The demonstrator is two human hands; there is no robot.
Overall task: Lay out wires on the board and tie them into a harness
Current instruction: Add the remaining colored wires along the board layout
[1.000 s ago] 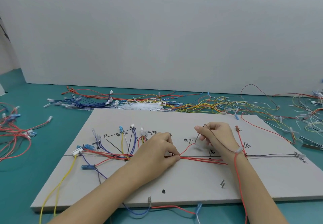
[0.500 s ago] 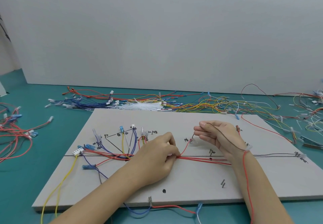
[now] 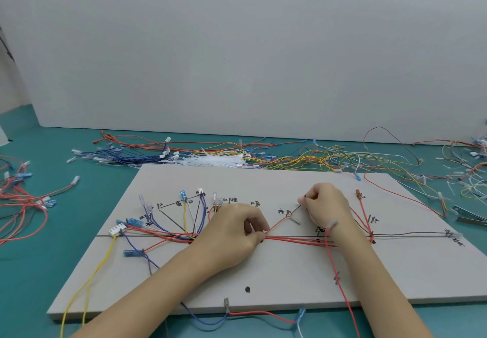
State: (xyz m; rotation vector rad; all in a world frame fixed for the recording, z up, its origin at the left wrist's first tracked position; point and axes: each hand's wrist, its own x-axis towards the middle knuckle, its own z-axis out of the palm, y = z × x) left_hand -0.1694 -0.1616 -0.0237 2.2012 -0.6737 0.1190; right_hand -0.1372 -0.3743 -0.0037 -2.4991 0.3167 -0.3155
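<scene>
Wires are light and limp; grip near the bundle. Left hand pinches the red strands; right hand pinches a thin dark wire.

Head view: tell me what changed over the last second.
The right hand moved up the board, away from the drawn line, and curled tighter, its fingers pinching the thin dark wire. The left hand kept pinning the red wires at the line; the board stayed put.
</scene>
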